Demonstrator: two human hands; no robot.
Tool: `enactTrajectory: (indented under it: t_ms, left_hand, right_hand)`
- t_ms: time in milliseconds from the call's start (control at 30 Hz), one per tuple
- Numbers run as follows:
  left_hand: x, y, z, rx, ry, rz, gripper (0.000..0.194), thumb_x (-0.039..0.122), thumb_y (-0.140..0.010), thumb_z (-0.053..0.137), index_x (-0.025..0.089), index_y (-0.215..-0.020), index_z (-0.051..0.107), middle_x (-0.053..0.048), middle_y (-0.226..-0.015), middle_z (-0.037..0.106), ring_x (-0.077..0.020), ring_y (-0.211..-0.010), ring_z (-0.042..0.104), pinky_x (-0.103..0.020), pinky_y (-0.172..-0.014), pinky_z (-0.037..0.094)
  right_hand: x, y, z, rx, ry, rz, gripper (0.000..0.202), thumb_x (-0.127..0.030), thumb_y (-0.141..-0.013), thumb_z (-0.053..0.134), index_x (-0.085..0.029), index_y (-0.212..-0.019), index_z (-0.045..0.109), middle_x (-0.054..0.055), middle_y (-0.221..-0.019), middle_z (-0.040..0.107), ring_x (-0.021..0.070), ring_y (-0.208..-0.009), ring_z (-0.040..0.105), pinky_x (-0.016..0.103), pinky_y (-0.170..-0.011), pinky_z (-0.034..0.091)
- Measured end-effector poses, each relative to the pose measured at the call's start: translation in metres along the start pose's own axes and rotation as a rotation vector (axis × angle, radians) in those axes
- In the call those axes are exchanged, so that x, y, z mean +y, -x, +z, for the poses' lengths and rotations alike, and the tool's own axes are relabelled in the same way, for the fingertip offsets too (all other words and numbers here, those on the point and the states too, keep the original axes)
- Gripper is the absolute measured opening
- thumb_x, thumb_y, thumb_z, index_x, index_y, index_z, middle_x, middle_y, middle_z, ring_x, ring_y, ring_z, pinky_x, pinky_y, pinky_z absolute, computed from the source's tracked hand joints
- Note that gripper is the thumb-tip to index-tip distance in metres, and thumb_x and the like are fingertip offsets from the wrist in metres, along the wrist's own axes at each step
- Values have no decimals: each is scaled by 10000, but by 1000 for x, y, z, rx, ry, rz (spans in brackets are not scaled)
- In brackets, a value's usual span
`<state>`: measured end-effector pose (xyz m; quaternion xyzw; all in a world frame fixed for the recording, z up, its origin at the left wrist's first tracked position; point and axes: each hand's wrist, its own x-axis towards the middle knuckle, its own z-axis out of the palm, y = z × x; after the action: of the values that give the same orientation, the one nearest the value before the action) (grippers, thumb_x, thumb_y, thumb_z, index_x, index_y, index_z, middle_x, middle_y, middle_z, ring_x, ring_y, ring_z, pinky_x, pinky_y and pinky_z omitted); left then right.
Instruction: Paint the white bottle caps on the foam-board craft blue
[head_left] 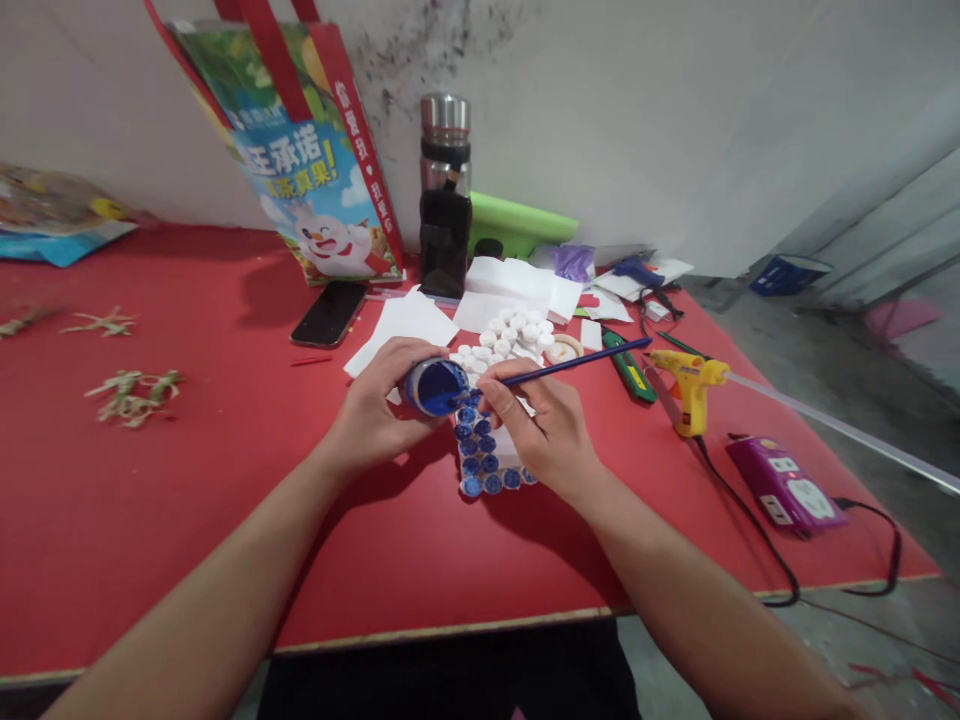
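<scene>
My left hand (382, 405) is closed round a small jar of blue paint (437, 388), its mouth tilted toward me. In my right hand (546, 425) is a dark blue paintbrush (581, 362), pinched near its bristle end, with the tip at the jar's rim. Beneath both hands lies a piece made of small round discs (471, 466); those along its left and front edges are painted blue. Several white discs (510, 335) are heaped just behind it. Part of the piece is hidden under my right hand.
A yellow glue gun (688, 385), a green cutter (628, 368) and a purple power socket (787, 487) are at right. Behind stand a bottle (445, 200) and a printed bag (315, 170), with a phone (328, 313) before them. Straw pieces (135, 395) lie left on the red table (225, 480).
</scene>
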<state>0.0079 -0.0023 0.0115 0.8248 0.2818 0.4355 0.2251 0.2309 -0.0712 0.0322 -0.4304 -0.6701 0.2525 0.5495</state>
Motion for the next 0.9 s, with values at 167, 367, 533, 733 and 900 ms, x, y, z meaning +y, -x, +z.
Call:
enactTrajectory:
  t_ms: [167,367,533,733,900]
  left_hand:
    - [0,0,-1,-1,-3,-6,473,254,-895,856,251,-1341,698,-101,-1335,759,-310,-1277,696,-496,-1133,573]
    - [-2,0,1,12,1,35,493,207,-895,868,249,-1355,696,-96,-1330,753,-291,-1267,700,-467,-1127,580]
    - [-6,0,2,19,2,23,495,236,-892,890,255,-1349,702,-94,-1322,756,-294,-1253,709,-462,-1110,595]
    - [-7,1,1,43,11,-49,485,269,-877,903,240,-1322,714,-97,-1313,741,-297,-1243,718,-456,-1109,600]
    - [-9,3,2,48,20,-74,486,249,-867,894,236,-1318,713,-97,-1315,730,-293,-1245,718,-461,-1115,598]
  right_hand:
    - [0,1,0,0,8,4,157,-366,-1098,659,-269,-986,708,-31,-813,749,122,-689,685,331,-805,601]
    - [-1,1,-2,36,31,-34,144,-357,-1103,660,-262,-1007,709,-30,-824,761,117,-690,696,312,-772,596]
    - [-1,0,-6,69,23,-76,140,-309,-1112,650,-246,-997,700,-42,-814,735,86,-636,662,265,-687,567]
    - [1,-1,-7,57,35,-62,152,-318,-1106,659,-243,-980,698,-44,-790,718,87,-623,653,257,-647,552]
    - [1,-1,-8,53,57,-68,149,-307,-1105,658,-239,-980,699,-43,-789,726,86,-623,656,262,-658,561]
